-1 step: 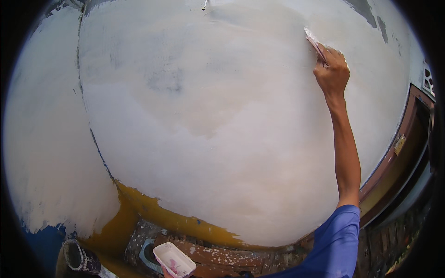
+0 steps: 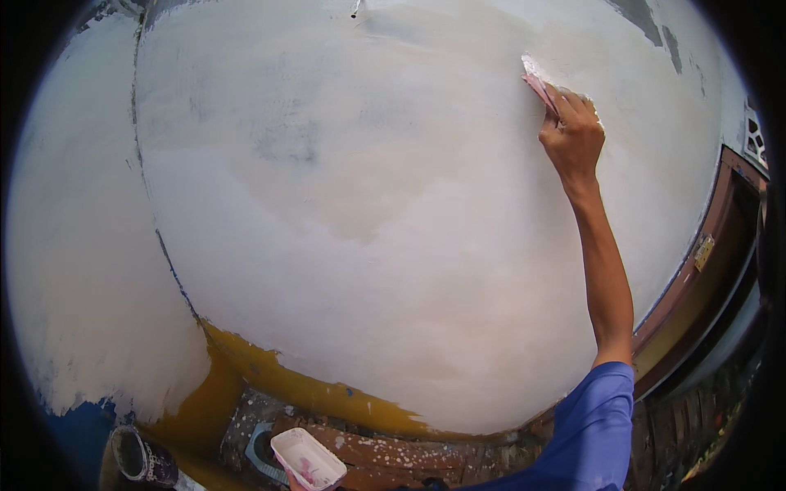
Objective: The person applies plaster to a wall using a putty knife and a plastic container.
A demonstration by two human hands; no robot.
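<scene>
High right on the wall [image 2: 409, 270], the right hand [image 2: 575, 141] has fingers closed around a pink spreader [image 2: 537, 87], probably for steadiness, while low before the wall the left hand [image 2: 295, 482], whose grip I cannot tell, supports a white tray [image 2: 325, 471].

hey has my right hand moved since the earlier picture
Yes. The right hand has shifted left and slightly down, judged against the narrow grey patch at the upper right of the wall.
</scene>
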